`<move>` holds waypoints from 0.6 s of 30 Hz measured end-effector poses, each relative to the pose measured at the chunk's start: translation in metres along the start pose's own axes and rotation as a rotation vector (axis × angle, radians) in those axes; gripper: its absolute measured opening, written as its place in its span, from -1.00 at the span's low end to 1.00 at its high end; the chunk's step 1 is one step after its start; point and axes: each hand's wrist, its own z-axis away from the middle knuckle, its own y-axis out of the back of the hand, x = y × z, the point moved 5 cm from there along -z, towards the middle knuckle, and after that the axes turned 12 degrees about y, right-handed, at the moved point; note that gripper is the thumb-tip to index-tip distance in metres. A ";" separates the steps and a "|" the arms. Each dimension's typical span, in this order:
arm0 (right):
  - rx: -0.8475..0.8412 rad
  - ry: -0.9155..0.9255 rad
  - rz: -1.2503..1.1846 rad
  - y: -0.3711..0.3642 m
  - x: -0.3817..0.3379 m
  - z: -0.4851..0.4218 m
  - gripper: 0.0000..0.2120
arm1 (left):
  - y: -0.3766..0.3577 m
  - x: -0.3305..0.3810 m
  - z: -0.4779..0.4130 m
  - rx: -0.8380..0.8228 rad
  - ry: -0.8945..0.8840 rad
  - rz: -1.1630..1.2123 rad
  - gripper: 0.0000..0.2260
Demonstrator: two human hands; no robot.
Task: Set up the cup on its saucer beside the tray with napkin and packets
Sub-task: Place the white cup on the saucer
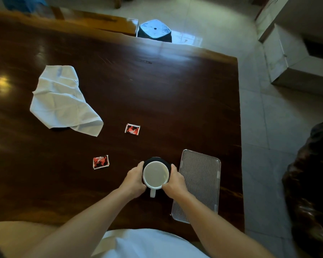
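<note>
Home dining room: wooden table (157,86), stool (155,30).

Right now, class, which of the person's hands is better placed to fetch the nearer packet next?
Left. The left hand sits on the cup's side facing the nearer packet; the right hand lies toward the tray, farther away.

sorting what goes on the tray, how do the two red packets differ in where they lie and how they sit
The far packet lies mid-table, closer to the napkin; the near packet lies left of the cup, closer to the hands. The far packet tilts one way, the near packet the other. Both are red-and-black, flat on the table, and neither is on the tray.
</note>
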 end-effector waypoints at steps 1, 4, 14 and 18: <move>0.042 -0.004 0.032 0.006 -0.002 0.000 -0.19 | 0.007 0.002 0.002 0.000 -0.007 -0.003 -0.18; 0.161 0.048 0.112 0.024 -0.019 -0.001 -0.48 | 0.031 0.008 0.010 0.043 -0.048 -0.055 -0.49; 0.149 0.332 0.153 0.020 -0.128 -0.024 -0.89 | 0.135 -0.004 0.034 0.254 -0.066 -0.155 -0.91; 0.096 0.380 0.156 0.000 -0.166 -0.037 -0.88 | 0.175 -0.029 0.030 0.289 -0.032 -0.180 -0.87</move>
